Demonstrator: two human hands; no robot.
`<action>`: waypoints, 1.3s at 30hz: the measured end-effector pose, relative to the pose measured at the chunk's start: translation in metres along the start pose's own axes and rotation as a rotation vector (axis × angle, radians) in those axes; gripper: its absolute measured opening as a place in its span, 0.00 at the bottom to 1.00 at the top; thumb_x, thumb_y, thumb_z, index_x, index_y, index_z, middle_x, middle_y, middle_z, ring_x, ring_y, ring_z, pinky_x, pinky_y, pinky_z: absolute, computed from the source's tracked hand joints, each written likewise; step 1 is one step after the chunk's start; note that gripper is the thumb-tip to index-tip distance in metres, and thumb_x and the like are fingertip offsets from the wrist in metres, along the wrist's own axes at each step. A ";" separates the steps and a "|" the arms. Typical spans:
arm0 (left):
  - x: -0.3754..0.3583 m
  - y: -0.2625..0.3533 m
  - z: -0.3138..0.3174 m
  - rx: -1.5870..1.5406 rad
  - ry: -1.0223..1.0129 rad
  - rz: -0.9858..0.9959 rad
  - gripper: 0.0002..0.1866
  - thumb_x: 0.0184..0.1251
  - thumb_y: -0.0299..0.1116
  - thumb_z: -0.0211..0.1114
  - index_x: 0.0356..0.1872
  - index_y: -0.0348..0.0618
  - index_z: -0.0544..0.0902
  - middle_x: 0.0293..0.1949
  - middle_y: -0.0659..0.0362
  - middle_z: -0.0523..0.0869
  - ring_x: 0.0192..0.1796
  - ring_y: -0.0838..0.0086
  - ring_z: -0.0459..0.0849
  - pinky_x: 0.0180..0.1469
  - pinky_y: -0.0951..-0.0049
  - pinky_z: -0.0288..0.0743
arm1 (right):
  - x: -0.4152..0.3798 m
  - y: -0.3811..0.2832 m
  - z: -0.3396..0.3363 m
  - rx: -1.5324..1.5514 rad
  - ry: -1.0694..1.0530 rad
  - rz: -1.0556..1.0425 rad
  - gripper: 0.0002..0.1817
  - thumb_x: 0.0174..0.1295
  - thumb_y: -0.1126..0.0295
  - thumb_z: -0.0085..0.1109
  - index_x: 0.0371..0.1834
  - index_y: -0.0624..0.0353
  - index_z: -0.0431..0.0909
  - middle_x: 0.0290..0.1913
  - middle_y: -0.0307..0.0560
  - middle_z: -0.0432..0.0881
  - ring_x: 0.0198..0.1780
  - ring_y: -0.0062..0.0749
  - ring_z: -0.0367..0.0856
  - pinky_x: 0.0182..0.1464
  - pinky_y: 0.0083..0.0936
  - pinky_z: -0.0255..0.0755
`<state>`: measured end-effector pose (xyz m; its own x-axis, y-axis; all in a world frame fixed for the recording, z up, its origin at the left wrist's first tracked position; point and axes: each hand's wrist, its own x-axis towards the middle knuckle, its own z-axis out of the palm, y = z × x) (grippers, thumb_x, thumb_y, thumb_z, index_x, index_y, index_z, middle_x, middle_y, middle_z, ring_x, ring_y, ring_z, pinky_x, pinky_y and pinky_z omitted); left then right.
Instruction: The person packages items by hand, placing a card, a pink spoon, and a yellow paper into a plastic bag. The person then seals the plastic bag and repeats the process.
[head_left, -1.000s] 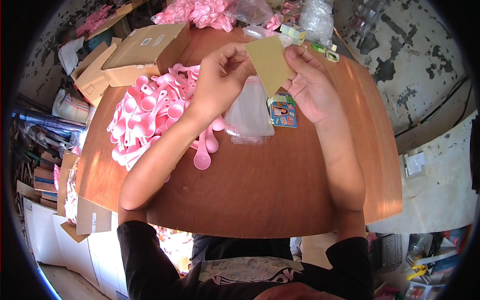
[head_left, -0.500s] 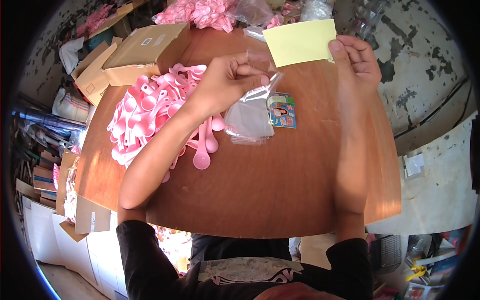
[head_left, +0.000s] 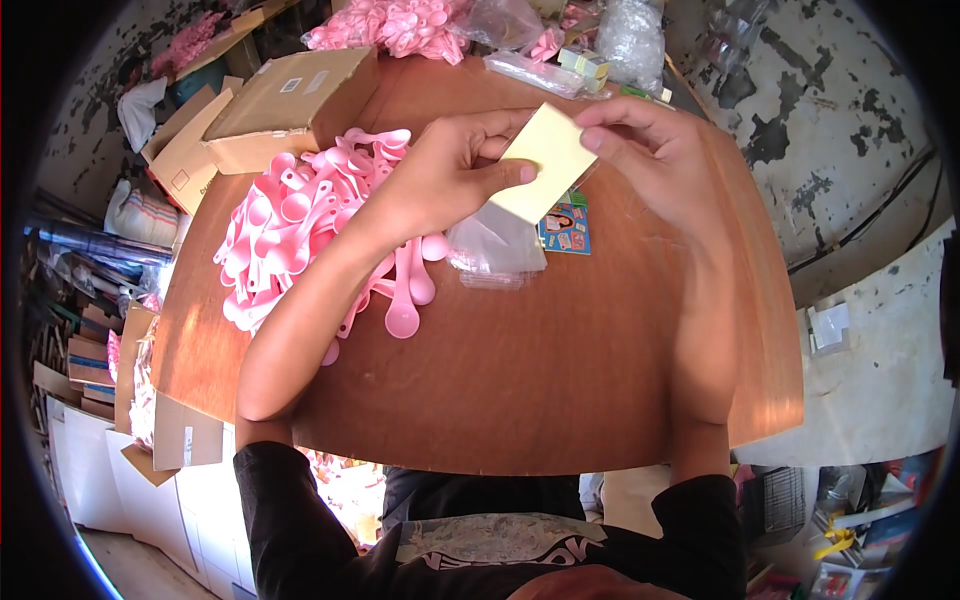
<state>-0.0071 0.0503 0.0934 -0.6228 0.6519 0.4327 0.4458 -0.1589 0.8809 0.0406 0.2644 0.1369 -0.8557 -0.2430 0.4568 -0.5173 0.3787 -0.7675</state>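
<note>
A reddish-brown wooden counter (head_left: pixel 520 380) fills the middle of the frame, sunlit along its edges. At the upper right stands a grey wall (head_left: pixel 830 130) with flaking paint and dark patches. Cardboard boxes (head_left: pixel 290 100) crowd the upper left; stacked clutter lines the left edge.

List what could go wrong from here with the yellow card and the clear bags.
1. Both hands, left hand and right hand, pinch the yellow card by its edges only; it could bend or slip.
2. The stack of clear bags below is slick and loose, so a brushing hand might scatter it.
3. The pile of pink spoons lies against the left forearm; a sweep could push some off the wooden table.
</note>
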 end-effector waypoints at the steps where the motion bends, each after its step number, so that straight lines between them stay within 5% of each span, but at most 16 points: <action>1: -0.001 0.001 -0.001 -0.001 0.002 -0.002 0.26 0.67 0.23 0.61 0.65 0.30 0.66 0.44 0.55 0.86 0.43 0.84 0.82 0.46 0.82 0.76 | 0.001 0.003 0.002 0.001 -0.002 0.001 0.07 0.60 0.74 0.63 0.40 0.65 0.82 0.42 0.42 0.83 0.45 0.23 0.80 0.50 0.21 0.72; 3: -0.001 0.004 -0.004 0.056 -0.018 -0.064 0.23 0.68 0.25 0.60 0.63 0.31 0.70 0.43 0.57 0.87 0.41 0.85 0.82 0.43 0.83 0.76 | 0.003 0.011 0.008 -0.148 -0.129 -0.249 0.09 0.61 0.72 0.63 0.41 0.65 0.83 0.47 0.44 0.80 0.52 0.27 0.77 0.55 0.23 0.69; 5: -0.001 0.000 -0.005 0.112 0.009 -0.019 0.20 0.69 0.26 0.59 0.61 0.31 0.73 0.42 0.57 0.87 0.40 0.85 0.81 0.41 0.83 0.76 | 0.003 0.015 0.013 -0.134 -0.177 -0.225 0.10 0.61 0.71 0.62 0.42 0.65 0.83 0.51 0.46 0.78 0.57 0.29 0.73 0.59 0.26 0.67; 10: 0.001 -0.003 0.000 0.083 0.120 0.059 0.13 0.68 0.29 0.61 0.49 0.34 0.83 0.37 0.57 0.88 0.38 0.84 0.81 0.41 0.78 0.77 | 0.001 0.024 0.019 0.229 -0.309 0.101 0.11 0.63 0.71 0.61 0.44 0.65 0.82 0.46 0.43 0.79 0.49 0.25 0.78 0.51 0.21 0.71; 20: -0.002 -0.016 0.001 0.334 0.070 0.101 0.20 0.67 0.34 0.64 0.59 0.43 0.78 0.49 0.53 0.79 0.52 0.71 0.78 0.54 0.72 0.72 | 0.000 0.039 0.028 -0.053 -0.453 0.300 0.06 0.63 0.73 0.59 0.36 0.67 0.79 0.35 0.40 0.82 0.33 0.20 0.79 0.34 0.18 0.73; 23: -0.008 -0.008 -0.004 0.394 -0.008 0.041 0.29 0.64 0.31 0.66 0.66 0.40 0.68 0.54 0.50 0.78 0.54 0.70 0.78 0.55 0.69 0.73 | 0.004 0.039 0.046 0.110 -0.316 0.102 0.10 0.64 0.72 0.59 0.43 0.67 0.76 0.33 0.42 0.82 0.29 0.21 0.79 0.31 0.18 0.73; 25: -0.005 -0.009 -0.020 0.476 0.092 0.192 0.30 0.57 0.30 0.68 0.63 0.38 0.71 0.42 0.45 0.83 0.43 0.65 0.83 0.47 0.66 0.76 | 0.003 0.022 0.057 0.325 -0.058 0.097 0.14 0.64 0.72 0.57 0.51 0.65 0.72 0.32 0.44 0.82 0.28 0.21 0.79 0.31 0.17 0.72; 27: -0.005 -0.003 -0.033 0.432 0.173 0.182 0.30 0.53 0.28 0.69 0.60 0.37 0.72 0.40 0.47 0.84 0.39 0.66 0.84 0.44 0.67 0.76 | 0.006 0.022 0.075 0.374 0.094 0.102 0.16 0.66 0.73 0.55 0.55 0.62 0.68 0.31 0.45 0.82 0.28 0.21 0.79 0.30 0.16 0.72; 29: -0.008 0.018 -0.044 0.467 0.248 -0.093 0.35 0.54 0.20 0.69 0.65 0.37 0.67 0.59 0.52 0.76 0.59 0.71 0.75 0.55 0.71 0.75 | 0.005 0.042 0.092 0.138 0.191 0.074 0.14 0.65 0.72 0.57 0.53 0.60 0.71 0.32 0.44 0.83 0.32 0.21 0.80 0.33 0.18 0.73; 30: -0.014 0.031 -0.049 0.614 0.300 -0.024 0.36 0.52 0.27 0.71 0.65 0.41 0.68 0.40 0.49 0.85 0.39 0.66 0.84 0.43 0.67 0.77 | 0.005 0.057 0.102 0.036 0.052 -0.078 0.10 0.61 0.73 0.60 0.44 0.60 0.77 0.32 0.44 0.83 0.33 0.24 0.80 0.36 0.22 0.73; 31: -0.015 0.040 -0.054 0.617 0.302 -0.030 0.36 0.52 0.27 0.71 0.65 0.41 0.68 0.40 0.49 0.85 0.39 0.66 0.84 0.43 0.67 0.77 | 0.003 0.057 0.112 -0.172 -0.097 -0.183 0.05 0.58 0.75 0.59 0.37 0.58 0.81 0.37 0.44 0.83 0.37 0.31 0.81 0.39 0.26 0.74; 33: -0.015 0.051 -0.063 0.531 0.196 -0.042 0.41 0.59 0.27 0.69 0.71 0.39 0.55 0.68 0.47 0.65 0.61 0.67 0.74 0.63 0.71 0.69 | -0.007 0.054 0.135 -0.321 -0.257 -0.314 0.09 0.57 0.79 0.59 0.39 0.56 0.84 0.39 0.42 0.82 0.43 0.33 0.82 0.43 0.27 0.76; 34: -0.019 0.045 -0.060 0.707 0.251 0.226 0.39 0.58 0.25 0.68 0.69 0.37 0.58 0.63 0.47 0.72 0.54 0.66 0.79 0.56 0.72 0.75 | -0.007 0.059 0.146 -0.329 -0.314 -0.370 0.12 0.54 0.80 0.59 0.40 0.54 0.85 0.40 0.42 0.82 0.43 0.35 0.81 0.44 0.28 0.76; 37: -0.023 0.063 -0.057 0.296 0.219 -0.066 0.38 0.58 0.23 0.67 0.70 0.38 0.59 0.62 0.47 0.73 0.53 0.70 0.80 0.54 0.74 0.75 | -0.003 0.061 0.162 -0.376 -0.415 -0.474 0.12 0.50 0.80 0.57 0.35 0.51 0.85 0.42 0.40 0.81 0.45 0.38 0.80 0.45 0.35 0.75; 39: -0.020 0.051 -0.057 0.348 0.247 0.009 0.32 0.59 0.23 0.67 0.65 0.37 0.65 0.57 0.48 0.77 0.50 0.72 0.81 0.51 0.74 0.76 | 0.001 0.055 0.162 -0.544 -0.468 -0.549 0.10 0.50 0.77 0.57 0.32 0.51 0.84 0.43 0.42 0.80 0.48 0.37 0.79 0.47 0.34 0.74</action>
<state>-0.0084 -0.0138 0.1409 -0.7344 0.4480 0.5099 0.6159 0.1240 0.7780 0.0134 0.1404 0.0226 -0.4548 -0.8075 0.3757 -0.8880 0.4434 -0.1220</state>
